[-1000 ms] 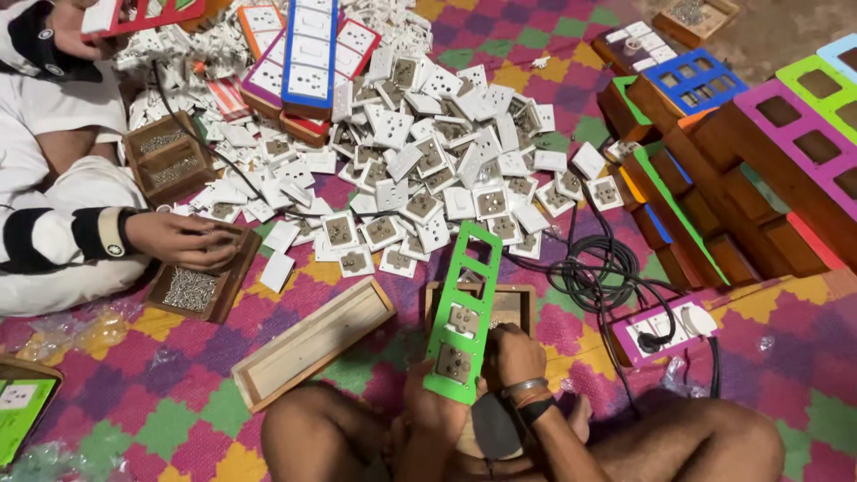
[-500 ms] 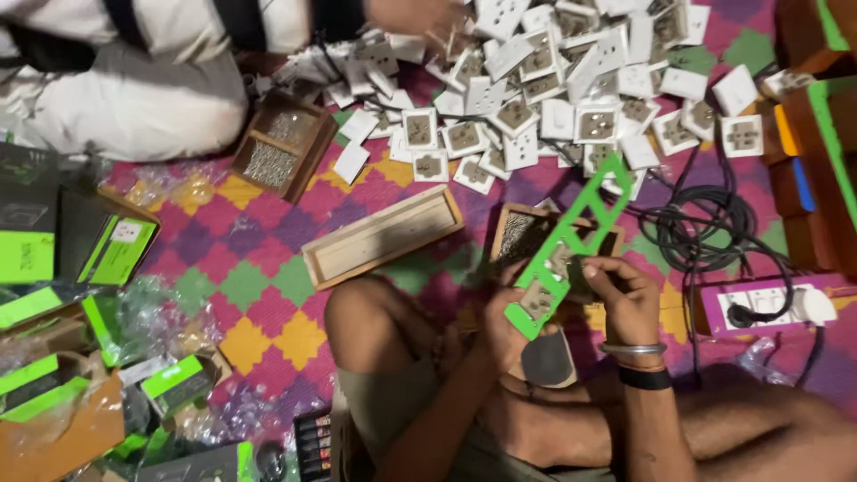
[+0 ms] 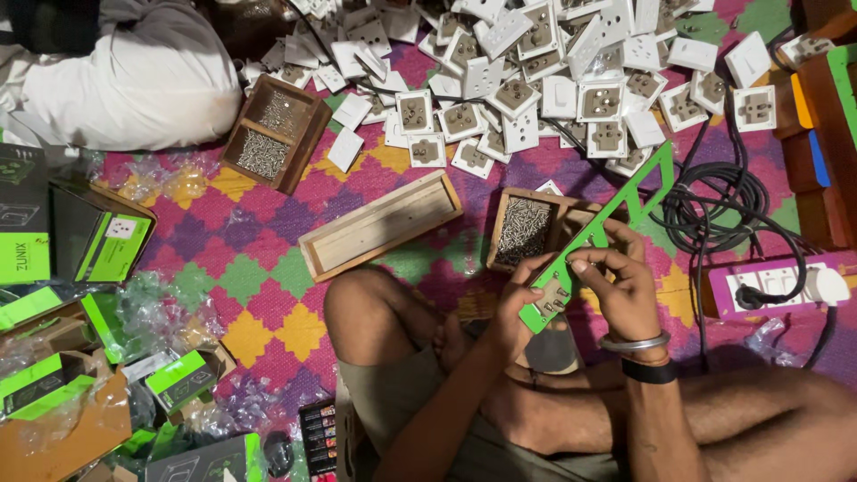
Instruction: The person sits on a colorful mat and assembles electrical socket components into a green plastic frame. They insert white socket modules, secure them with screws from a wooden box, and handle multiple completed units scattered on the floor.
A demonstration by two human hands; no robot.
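I sit cross-legged on a patterned mat. Both hands hold a long green plastic frame with several openings, tilted up to the right over my lap. My left hand grips its lower end from below, where a socket piece sits in an opening. My right hand pinches the frame's edge just above that, fingers pressed on it. Right behind the frame stands a small wooden box of screws.
A heap of white socket modules covers the mat ahead. An empty long wooden tray, a second screw box, coiled black cable, a power strip, green cartons at left, and another person's white-clad leg surround me.
The view has swung left and down, showing the green cartons at left. The frame has come lower into my lap, and my right hand has shifted onto its lower part.
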